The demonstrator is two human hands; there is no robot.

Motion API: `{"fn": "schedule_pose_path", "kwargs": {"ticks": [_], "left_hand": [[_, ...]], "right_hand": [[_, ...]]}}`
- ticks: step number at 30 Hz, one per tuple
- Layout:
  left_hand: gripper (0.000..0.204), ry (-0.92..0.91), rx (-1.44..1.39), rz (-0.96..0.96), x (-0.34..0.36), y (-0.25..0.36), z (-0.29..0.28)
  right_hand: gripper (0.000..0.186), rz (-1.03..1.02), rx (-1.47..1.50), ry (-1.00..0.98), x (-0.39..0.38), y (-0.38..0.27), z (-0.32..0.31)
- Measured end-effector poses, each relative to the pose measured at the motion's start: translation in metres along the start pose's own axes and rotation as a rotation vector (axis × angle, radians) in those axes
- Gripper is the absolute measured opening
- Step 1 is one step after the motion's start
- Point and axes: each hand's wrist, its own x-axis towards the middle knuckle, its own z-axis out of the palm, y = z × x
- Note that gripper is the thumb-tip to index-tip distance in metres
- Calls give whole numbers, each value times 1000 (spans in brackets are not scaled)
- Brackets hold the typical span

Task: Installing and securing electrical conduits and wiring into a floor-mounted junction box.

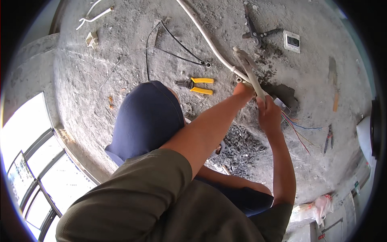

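Observation:
My left hand is closed around the long white conduit near its lower end, beside small round fittings. My right hand grips a shorter pale pipe-like piece, angled up across the conduit, its far end looking rough. Just behind my right hand is a white box at a dark patch or recess, with coloured wires trailing out. Yellow-handled pliers lie to the left of my hands.
Black cables, a dark cutter, a switch-like unit, slim pliers and offcuts lie on rough concrete. Rubble lies below my hands. My navy-clad leg is at centre-left; windows at lower left, plastic bags at lower right.

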Motion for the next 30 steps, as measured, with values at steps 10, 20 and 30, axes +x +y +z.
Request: {"fn": "schedule_pose_path", "kwargs": {"ticks": [10,20,30], "left_hand": [[31,-21,20,-97,-12,2,8],[41,-55,5,-51,51,-44,-5],[34,1,-20,-72,23,-38,22]], "right_hand": [[34,94,-211,41,17,25,8],[29,-364,279,147,-8,-27,-23],[27,-209,288,100,-8,-23,-33]]}}
